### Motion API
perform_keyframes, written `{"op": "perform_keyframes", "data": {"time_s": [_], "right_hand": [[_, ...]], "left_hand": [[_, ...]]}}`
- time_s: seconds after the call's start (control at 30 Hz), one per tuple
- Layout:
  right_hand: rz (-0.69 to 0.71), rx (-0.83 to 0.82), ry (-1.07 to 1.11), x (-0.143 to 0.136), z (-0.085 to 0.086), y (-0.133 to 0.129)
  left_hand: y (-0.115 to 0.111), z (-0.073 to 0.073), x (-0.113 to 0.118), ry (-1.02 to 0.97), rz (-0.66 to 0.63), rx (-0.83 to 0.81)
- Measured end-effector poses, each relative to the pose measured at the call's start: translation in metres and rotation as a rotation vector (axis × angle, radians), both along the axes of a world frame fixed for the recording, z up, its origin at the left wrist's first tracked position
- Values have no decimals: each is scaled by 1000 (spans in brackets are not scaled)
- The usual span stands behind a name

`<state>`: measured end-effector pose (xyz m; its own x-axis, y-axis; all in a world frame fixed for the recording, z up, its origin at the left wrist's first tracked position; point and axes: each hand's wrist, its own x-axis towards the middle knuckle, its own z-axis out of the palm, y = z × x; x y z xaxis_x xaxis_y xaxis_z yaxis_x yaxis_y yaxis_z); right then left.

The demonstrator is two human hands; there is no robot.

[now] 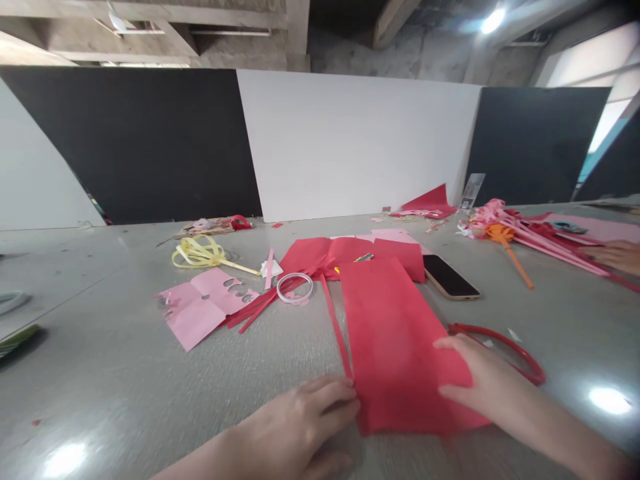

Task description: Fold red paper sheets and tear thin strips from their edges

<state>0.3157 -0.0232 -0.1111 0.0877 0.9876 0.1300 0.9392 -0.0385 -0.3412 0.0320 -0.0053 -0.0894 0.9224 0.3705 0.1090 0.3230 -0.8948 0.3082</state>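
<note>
A long red sheet of paper [393,347] lies in front of me on the grey table, slightly blurred at its near edge. At its lower left, my left hand [313,420] has its fingers bent and pressed together at the near end of a thin red paper strip [336,327], against the sheet's edge. My right hand [477,377] rests on the sheet's right side, thumb and fingers apart. Just beyond the sheet are more red paper [350,252] and a small yellow-and-grey tool [364,258], partly hidden. A curved red band [505,340] lies behind my right hand.
A phone [451,277] lies right of the sheet. To the left are a white tape roll [295,288], cut pink paper [205,303] and a yellow ribbon bundle [200,252]. At right, another person's hand [617,255] is near pink strips [550,247]. White and black panels [360,143] stand behind.
</note>
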Motion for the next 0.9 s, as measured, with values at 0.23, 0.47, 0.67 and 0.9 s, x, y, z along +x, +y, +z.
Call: {"op": "perform_keyframes", "data": {"time_s": [0.23, 0.47, 0.67, 0.9], "right_hand": [[28, -61, -59, 2, 0, -3], [16, -65, -12, 7, 0, -3], [33, -107, 18, 13, -7, -5], [36, -87, 24, 14, -5, -7]], "left_hand": [[0, -2, -1, -15, -5, -5], [0, 1, 1, -56, -21, -24], [0, -1, 1, -46, -23, -27], [0, -3, 0, -72, -22, -39]]}}
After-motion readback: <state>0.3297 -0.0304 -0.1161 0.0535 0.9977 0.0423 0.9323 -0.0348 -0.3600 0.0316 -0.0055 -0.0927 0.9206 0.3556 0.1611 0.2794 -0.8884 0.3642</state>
